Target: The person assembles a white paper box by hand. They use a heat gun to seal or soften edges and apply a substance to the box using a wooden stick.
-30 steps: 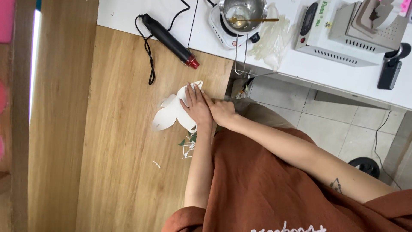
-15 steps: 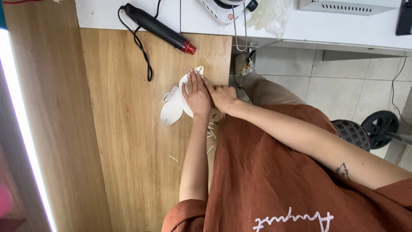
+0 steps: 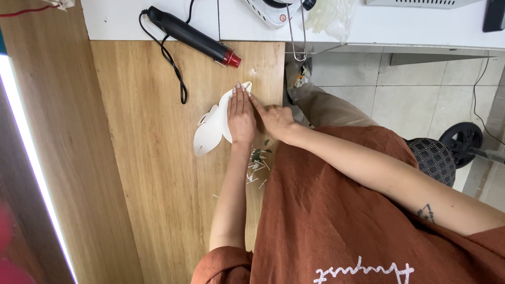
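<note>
Fingers, left hand (image 3: 242, 118): stretched flat and close together, palm down, pressing on the white cut-out sheet (image 3: 213, 129); nothing is gripped.
Fingers, right hand (image 3: 274, 120): loosely extended, forefinger reaching to the sheet's upper tip beside the left hand's fingertips; no closed grip is visible.
Head view, work piece: the white cut-out sheet, lobed like petals, lies flat on the wooden bench (image 3: 152, 158), near its right edge; its right part is hidden under the left hand.
Head view, step in hand: judged from the posture, the sheet is being flattened or held down at its tip with both hands.
Head view, next move: it would call for steady palm pressure so that the thin sheet does not slide or crease, and for fine work at the narrow tip.
Head view, surroundings: a black heat tool with a red nozzle (image 3: 193, 36) lies at the far end of the bench, its black cord (image 3: 176, 66) looping toward the sheet but apart from it.
Head view, litter: small white and green trimmings (image 3: 258, 164) lie just below the wrists, beside the bench edge.
Head view, obstructions: the cord and trimmings are the nearest clutter; neither touches the sheet.
Head view, beyond: a white counter (image 3: 368, 29) holds appliances, only partly in frame.
</note>
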